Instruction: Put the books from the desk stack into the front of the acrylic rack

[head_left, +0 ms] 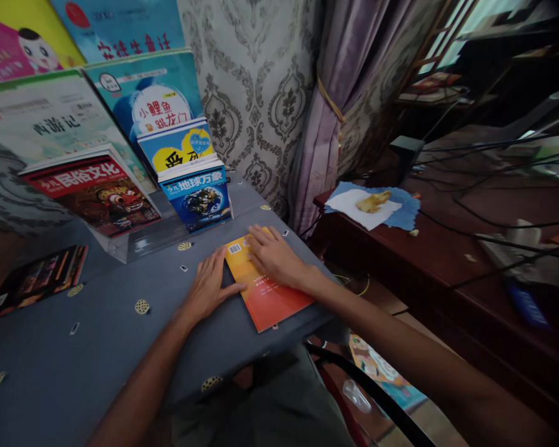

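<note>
An orange-and-yellow book (272,298) lies flat near the right end of the grey-covered table, a barcode at its upper left corner. My right hand (274,253) rests on top of it with the fingers stretched out across the cover. Against the book's left edge lies my left hand (209,284), fingers extended and the thumb touching the cover. Neither hand grasps anything. Just behind the book, a stack of small books with a blue earth cover (198,198) stands in a clear holder.
More books, among them a red-covered one (97,192), stand upright along the wall. A dark book (37,279) lies flat at the left of the table (107,347). To the right, a dark red desk (377,254) carries cables and a blue cloth (403,208).
</note>
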`<state>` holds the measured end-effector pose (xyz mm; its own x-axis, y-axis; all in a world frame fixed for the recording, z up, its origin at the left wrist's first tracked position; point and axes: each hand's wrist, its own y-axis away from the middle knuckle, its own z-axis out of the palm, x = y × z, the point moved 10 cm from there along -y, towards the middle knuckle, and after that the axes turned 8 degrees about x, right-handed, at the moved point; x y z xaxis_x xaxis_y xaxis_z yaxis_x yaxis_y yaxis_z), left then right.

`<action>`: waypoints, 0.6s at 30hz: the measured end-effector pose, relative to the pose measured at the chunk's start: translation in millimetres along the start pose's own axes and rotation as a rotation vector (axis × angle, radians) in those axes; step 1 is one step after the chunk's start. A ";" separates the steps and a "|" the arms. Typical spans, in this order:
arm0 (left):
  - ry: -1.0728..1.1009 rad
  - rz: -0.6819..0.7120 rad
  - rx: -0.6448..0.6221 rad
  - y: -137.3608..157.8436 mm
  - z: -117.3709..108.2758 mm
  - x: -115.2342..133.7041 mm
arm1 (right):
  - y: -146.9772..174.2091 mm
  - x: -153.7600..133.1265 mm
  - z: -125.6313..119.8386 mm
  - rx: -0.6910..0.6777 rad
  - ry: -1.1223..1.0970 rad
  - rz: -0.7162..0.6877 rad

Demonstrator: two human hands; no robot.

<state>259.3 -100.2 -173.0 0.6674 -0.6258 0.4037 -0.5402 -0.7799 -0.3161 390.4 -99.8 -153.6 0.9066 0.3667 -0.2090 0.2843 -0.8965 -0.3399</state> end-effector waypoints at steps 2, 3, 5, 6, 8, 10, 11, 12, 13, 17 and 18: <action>0.015 -0.007 0.002 0.3 -1.2 -0.8 | -5.3 -28.8 6.5 -0.053 -0.039 -0.106; 0.020 -0.006 0.004 0.2 -1.6 -0.4 | -7.9 -39.8 10.5 -0.077 -0.062 -0.140; 0.031 0.006 0.012 -0.1 -2.6 1.8 | -12.7 -52.8 18.2 -0.106 -0.094 -0.171; 0.035 0.012 0.018 -0.3 -3.2 3.1 | -14.5 -55.5 21.2 -0.110 -0.098 -0.174; 0.041 0.022 0.028 -0.4 -4.0 5.0 | -15.8 -56.4 25.0 -0.104 -0.096 -0.183; 0.043 0.024 0.029 0.1 -3.4 5.2 | -14.6 -51.3 25.7 -0.084 -0.091 -0.184; 0.040 0.022 0.025 0.6 -2.4 4.6 | -13.1 -46.2 25.4 -0.076 -0.089 -0.178; 0.036 0.020 0.022 1.1 -1.3 3.7 | -11.5 -39.0 24.9 -0.068 -0.085 -0.162; 0.031 0.017 0.020 1.5 -0.3 2.5 | -9.7 -29.9 24.2 -0.062 -0.078 -0.138; 0.022 0.027 0.019 2.4 2.4 -0.2 | -4.0 14.4 19.4 -0.029 -0.050 0.008; 0.019 0.033 0.018 2.4 2.7 -0.3 | -3.5 23.0 17.8 -0.018 -0.057 0.034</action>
<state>259.2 -101.9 -176.2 0.6397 -0.6510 0.4086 -0.5525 -0.7590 -0.3445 404.7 -83.8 -173.5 0.8967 0.3490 -0.2721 0.2597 -0.9128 -0.3152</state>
